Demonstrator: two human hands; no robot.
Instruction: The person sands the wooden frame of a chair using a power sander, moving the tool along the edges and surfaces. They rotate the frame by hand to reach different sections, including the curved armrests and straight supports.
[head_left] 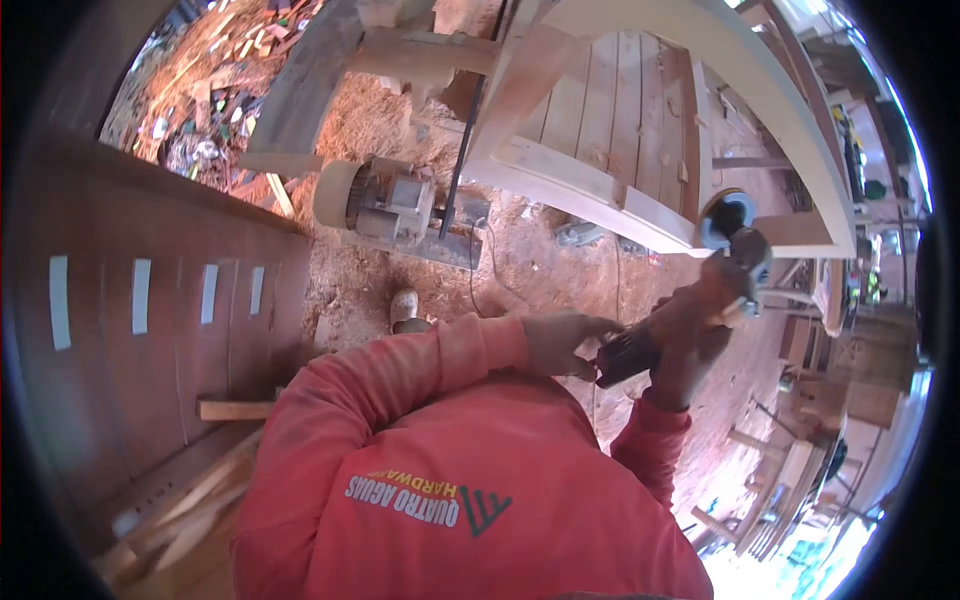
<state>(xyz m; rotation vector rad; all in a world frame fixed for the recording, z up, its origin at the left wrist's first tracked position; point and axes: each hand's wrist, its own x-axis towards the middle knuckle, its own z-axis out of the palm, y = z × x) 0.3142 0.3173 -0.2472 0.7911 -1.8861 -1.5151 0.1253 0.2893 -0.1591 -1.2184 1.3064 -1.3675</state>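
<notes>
An angle grinder (pixel 628 357) with a dark rear body is in my right hand (pixel 688 362), whose fingers wrap around it. Its round disc (pixel 728 216) points away from me, right beside the lower corner of a pale wooden frame (pixel 655 215). My left hand (pixel 562 343) reaches across in front of my chest, fingers apart. Its fingertips are right at the grinder's rear end, where a thin cord hangs down.
An electric motor (pixel 395 200) sits on the sawdust-covered floor (pixel 540 270), with a loose cable nearby. Dark red-brown slatted panels (pixel 150 300) stand at left, beside wooden offcuts (pixel 190 520). More timber pieces (pixel 790 480) lie at right. A scrap heap (pixel 215 110) is at upper left.
</notes>
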